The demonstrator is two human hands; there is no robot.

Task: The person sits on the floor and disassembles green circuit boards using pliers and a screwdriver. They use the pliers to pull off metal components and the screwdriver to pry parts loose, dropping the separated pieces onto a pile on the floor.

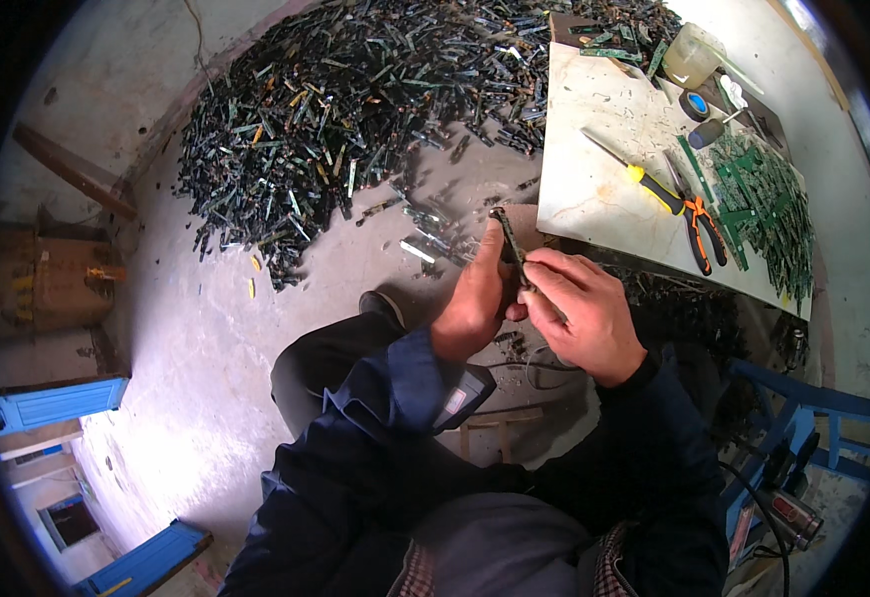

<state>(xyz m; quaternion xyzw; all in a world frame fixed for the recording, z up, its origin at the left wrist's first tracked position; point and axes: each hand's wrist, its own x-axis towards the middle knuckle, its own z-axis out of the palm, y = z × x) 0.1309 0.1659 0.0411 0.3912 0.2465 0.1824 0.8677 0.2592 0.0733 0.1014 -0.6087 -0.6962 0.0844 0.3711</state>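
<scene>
My left hand point(473, 303) is closed around a narrow dark strip point(505, 234), its thumb lying along one side near the top end. The strip points up and away from me, and its exact kind is hard to make out. The fingers of my right hand point(594, 316) are pinched together at the strip's lower end, where they partly hide it. Both hands are above my lap, just left of the low table's near corner. Several similar loose strips point(420, 249) lie on the floor beyond my left hand.
A large heap of dark strips point(345, 119) covers the far floor. On the pale tabletop point(589, 129) lie a yellow-black screwdriver point(657, 189), orange-handled pliers point(699, 219), a blue-black tape roll point(694, 105) and green circuit-board strips point(768, 219). A cloudy plastic container point(692, 58) stands behind.
</scene>
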